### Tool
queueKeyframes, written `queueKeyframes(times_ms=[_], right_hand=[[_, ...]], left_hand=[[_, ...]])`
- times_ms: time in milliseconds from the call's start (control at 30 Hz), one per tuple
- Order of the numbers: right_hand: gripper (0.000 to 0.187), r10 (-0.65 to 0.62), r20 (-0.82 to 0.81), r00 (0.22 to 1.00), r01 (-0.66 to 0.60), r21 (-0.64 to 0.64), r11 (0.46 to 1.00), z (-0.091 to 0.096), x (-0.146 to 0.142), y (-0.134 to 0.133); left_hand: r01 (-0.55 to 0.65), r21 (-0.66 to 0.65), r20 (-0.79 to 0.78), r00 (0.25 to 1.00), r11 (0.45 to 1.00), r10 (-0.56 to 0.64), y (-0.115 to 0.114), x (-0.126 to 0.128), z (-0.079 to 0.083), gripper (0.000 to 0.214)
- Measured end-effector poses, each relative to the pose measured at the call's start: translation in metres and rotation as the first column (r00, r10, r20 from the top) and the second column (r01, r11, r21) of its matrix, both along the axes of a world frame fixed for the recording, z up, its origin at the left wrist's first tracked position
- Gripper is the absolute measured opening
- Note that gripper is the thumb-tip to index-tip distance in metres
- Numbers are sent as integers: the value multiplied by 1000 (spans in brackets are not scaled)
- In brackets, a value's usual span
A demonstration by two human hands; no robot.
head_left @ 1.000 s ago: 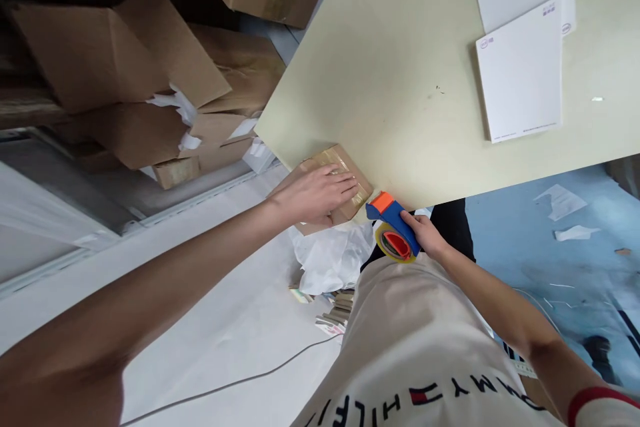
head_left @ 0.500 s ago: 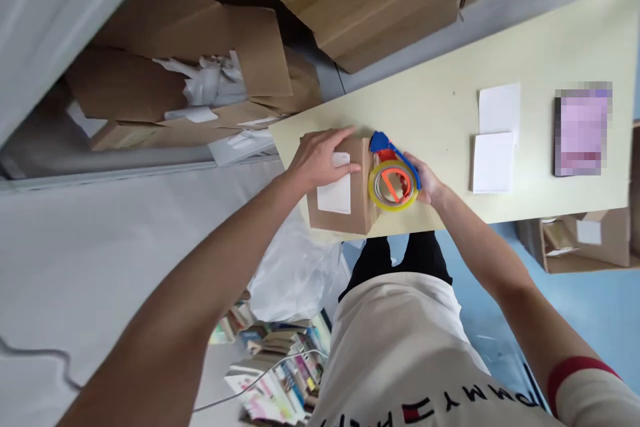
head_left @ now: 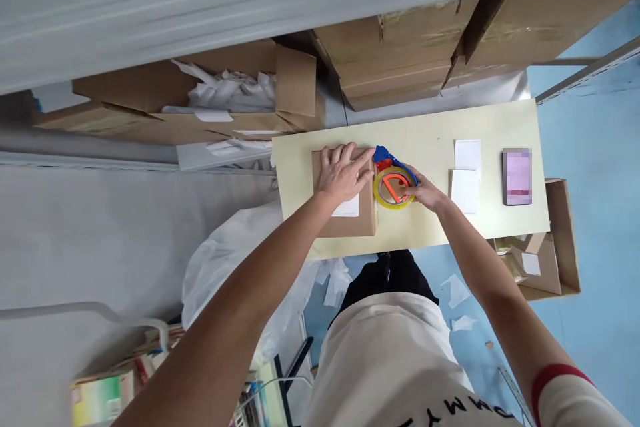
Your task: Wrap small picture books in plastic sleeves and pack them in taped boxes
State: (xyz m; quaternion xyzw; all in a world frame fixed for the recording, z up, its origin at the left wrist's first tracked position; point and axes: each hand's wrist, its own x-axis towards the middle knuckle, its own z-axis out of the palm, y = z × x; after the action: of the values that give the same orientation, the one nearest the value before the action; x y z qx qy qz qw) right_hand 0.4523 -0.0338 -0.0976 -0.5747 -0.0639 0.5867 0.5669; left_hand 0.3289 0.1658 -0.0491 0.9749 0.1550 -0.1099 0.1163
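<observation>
A brown cardboard box (head_left: pixel 345 227) lies on the pale yellow table (head_left: pixel 425 127), with a white label (head_left: pixel 350 208) on its top. My left hand (head_left: pixel 344 175) rests on the box with its fingers spread, partly covering the label. In my right hand (head_left: pixel 424 190) is a tape dispenser (head_left: pixel 399 187) with a blue and orange frame and a yellow-edged roll. The dispenser's blue head meets the box's right edge, close to my left fingertips. Whether tape is stuck to the box there I cannot make out.
White paper slips (head_left: pixel 465 191) and a pinkish, blurred-out package (head_left: pixel 517 177) lie on the table's right part. Beyond the table, an open carton (head_left: pixel 295 83) holds crumpled white paper. Another open carton (head_left: pixel 567 240) stands at the right. Books (head_left: pixel 103 397) and a translucent plastic bag (head_left: pixel 225 260) are lower left.
The camera view has shifted, showing more of the shelf and floor. My left hand now lies further over the label, its fingers spread on the box. The dispenser stays at the box's right edge.
</observation>
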Motion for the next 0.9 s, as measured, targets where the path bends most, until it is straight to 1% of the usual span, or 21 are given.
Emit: queueKeyframes(times_ms=[33, 100, 200, 267, 333, 400, 433, 500, 567, 633, 700, 733, 767, 800, 833, 900], right_hand=[[81, -7, 53, 999, 7, -16, 1000, 1, -2, -2], [84, -19, 125, 992, 23, -30, 999, 1, -9, -9], [87, -6, 147, 989, 12, -41, 999, 0, -34, -35], [88, 3, 141, 990, 4, -48, 999, 0, -65, -62], [88, 3, 120, 993, 5, -62, 998, 0, -104, -90], [90, 4, 74, 997, 1, -63, 998, -2, -146, -111], [90, -39, 71, 997, 43, -64, 997, -3, -165, -118], [91, -138, 85, 987, 144, -71, 987, -6, -196, -121], [92, -217, 117, 969, 227, -84, 970, -7, -209, -115], [93, -266, 150, 952, 282, -97, 954, -5, -201, -102], [91, -307, 144, 941, 321, -94, 942, 0, -175, -87], [87, -329, 121, 937, 340, -83, 937, 2, -157, -79], [82, -336, 70, 939, 340, -71, 938, 5, -138, -70], [75, -333, 30, 942, 335, -58, 941, 7, -118, -62], [69, -309, 0, 951, 309, -58, 949, 8, -100, -55], [62, -216, -23, 976, 214, -62, 975, 11, -72, -42]], left_hand=[[0, 0, -1, 1000, 1000, 0, -1, 0, 1, 54], [-4, -6, -3, 1000, 1000, 4, -2, 0, 2, 55], [-14, -22, 0, 1000, 1000, 14, -3, -1, 1, 57], [-19, -34, 8, 1000, 999, 19, -4, -2, 0, 58], [-28, -44, 10, 1000, 999, 28, -5, -3, -2, 59], [-44, -46, 18, 999, 998, 45, -7, -4, -4, 60], [-56, -43, 27, 998, 998, 57, -7, -4, -6, 60], [-93, -31, 53, 994, 995, 95, -7, -6, -8, 62], [-177, -17, 66, 982, 984, 178, -5, -12, -11, 65], [-309, -8, 38, 950, 951, 309, 0, -26, -12, 70], [-435, -2, -6, 901, 901, 435, 4, -46, -12, 78], [-468, 0, -24, 883, 884, 468, 4, -58, -11, 84], [-475, 6, -34, 879, 880, 475, 4, -68, -9, 92], [-454, 18, -44, 890, 891, 455, 2, -77, -7, 99], [-409, 32, -51, 911, 912, 410, 0, -84, -4, 105], [-257, 36, -66, 964, 966, 259, -4, -89, 1, 111]])
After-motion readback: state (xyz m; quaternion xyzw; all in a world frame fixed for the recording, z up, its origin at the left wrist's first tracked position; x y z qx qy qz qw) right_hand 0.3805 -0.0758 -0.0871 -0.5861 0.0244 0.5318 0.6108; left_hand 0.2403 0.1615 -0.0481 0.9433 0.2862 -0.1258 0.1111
